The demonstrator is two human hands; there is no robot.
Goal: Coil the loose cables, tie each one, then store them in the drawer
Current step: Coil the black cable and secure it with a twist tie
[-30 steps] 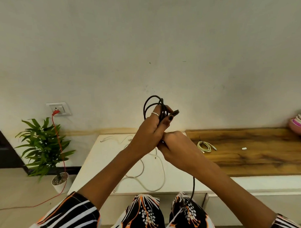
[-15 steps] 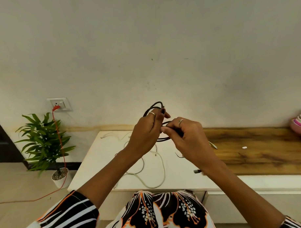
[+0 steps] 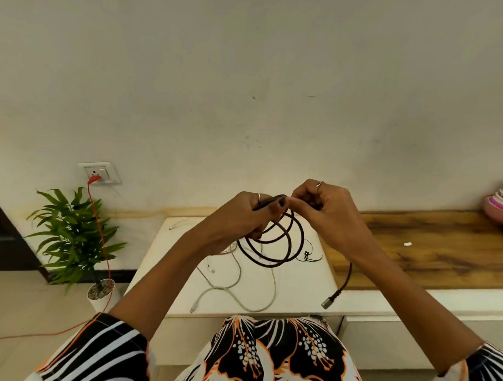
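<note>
A black cable (image 3: pixel 286 247) hangs in several loops in front of me, above the white cabinet top (image 3: pixel 299 285). My left hand (image 3: pixel 245 216) pinches the top of the loops. My right hand (image 3: pixel 325 207) grips the same cable right beside it, fingers closed. The cable's free end with its plug (image 3: pixel 329 300) dangles below my right wrist. A loose white cable (image 3: pixel 239 287) sprawls over the cabinet top under my hands. A thin black tie (image 3: pixel 306 256) lies just right of the loops.
A wooden shelf (image 3: pixel 435 249) runs to the right with a small white piece (image 3: pixel 407 244) on it and stacked bowls (image 3: pixel 502 207) at its far end. A potted plant (image 3: pixel 75 242) stands at left. A red cord (image 3: pixel 102 252) hangs from the wall socket (image 3: pixel 99 173).
Both hands have come down from chest height to just above the cabinet. The coil has flipped to hang below my fingers, and my right hand moved up beside the left.
</note>
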